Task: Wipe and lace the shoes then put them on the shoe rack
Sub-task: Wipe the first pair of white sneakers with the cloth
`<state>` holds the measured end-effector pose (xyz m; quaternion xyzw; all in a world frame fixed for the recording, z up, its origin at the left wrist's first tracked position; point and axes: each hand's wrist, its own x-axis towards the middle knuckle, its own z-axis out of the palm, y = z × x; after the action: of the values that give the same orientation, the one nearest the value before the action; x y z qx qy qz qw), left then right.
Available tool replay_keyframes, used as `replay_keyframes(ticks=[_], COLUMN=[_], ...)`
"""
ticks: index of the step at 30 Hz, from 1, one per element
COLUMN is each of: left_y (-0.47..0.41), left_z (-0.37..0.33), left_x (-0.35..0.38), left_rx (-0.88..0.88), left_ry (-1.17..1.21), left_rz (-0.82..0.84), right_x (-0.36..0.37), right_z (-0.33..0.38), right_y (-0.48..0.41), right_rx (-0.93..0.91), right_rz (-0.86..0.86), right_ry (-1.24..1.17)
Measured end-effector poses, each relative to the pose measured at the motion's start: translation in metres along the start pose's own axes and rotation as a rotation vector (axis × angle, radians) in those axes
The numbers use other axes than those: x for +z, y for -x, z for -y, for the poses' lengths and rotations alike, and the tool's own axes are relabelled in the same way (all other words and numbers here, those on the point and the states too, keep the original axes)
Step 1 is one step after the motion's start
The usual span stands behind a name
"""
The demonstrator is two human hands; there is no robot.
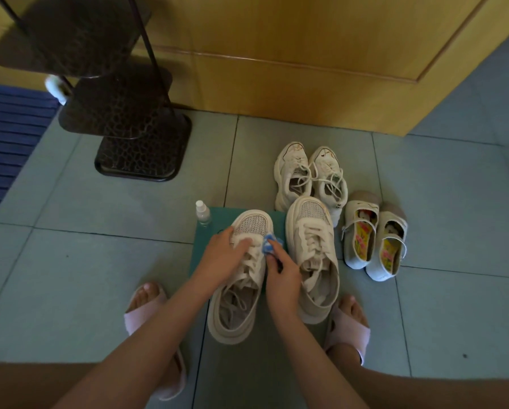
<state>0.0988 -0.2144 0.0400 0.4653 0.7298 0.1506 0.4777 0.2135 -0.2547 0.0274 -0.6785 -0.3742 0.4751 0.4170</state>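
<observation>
With left hand (232, 252) gripping shoe (237, 302), right hand (283, 277) pinching cloth (269, 246) at 3 o'clock, wipe in short strokes.

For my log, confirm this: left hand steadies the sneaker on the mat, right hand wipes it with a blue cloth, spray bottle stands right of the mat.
One error: the head view shows the spray bottle at the far left corner of the mat. Left hand on the sneaker, right hand with blue cloth: correct.
</observation>
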Motion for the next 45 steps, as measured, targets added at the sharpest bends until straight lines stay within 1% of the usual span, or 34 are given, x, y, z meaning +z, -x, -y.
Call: replay_keyframes(ticks=[4,8,13,17,20,23,26,29,36,40,45], left_y=[0.036,0.045,0.047,0.050,0.050,0.049,0.049,0.049,0.048,0.047,0.046], left_z=[0.011,0.014,0.011,0.008,0.010,0.016,0.024,0.028,0.042,0.046,0.049], left_x=[0.012,0.019,0.023,0.031,0.029,0.021,0.019,0.016,-0.001,-0.012,-0.019], left_rx=[0.001,0.058,0.014,0.021,0.058,0.069,0.095,0.105,0.091,0.102,0.093], left_ry=[-0.046,-0.121,-0.119,-0.187,-0.213,-0.221,-0.161,-0.061,0.134,0.192,0.215], left_rz=[0.018,-0.039,-0.119,-0.155,-0.200,-0.200,-0.218,-0.237,-0.195,-0.129,-0.092], right_x=[-0.002,-0.009,-0.014,-0.012,-0.008,-0.004,-0.004,-0.007,0.001,-0.001,-0.012], right_z=[-0.001,-0.003,-0.005,-0.010,-0.013,-0.010,-0.009,-0.013,-0.028,-0.030,-0.031], right_y=[0.001,-0.004,-0.006,-0.007,-0.008,-0.007,-0.004,0.012,0.057,0.072,0.089], right_rx=[0.014,0.048,0.055,0.034,-0.001,0.002,-0.002,-0.015,-0.050,-0.070,-0.044], right_rz=[0.032,0.109,0.181,0.179,0.177,0.129,0.072,0.053,0.033,0.038,0.115], right_ry=[-0.067,-0.085,-0.070,-0.054,-0.053,-0.096,-0.092,-0.077,-0.065,-0.041,-0.012])
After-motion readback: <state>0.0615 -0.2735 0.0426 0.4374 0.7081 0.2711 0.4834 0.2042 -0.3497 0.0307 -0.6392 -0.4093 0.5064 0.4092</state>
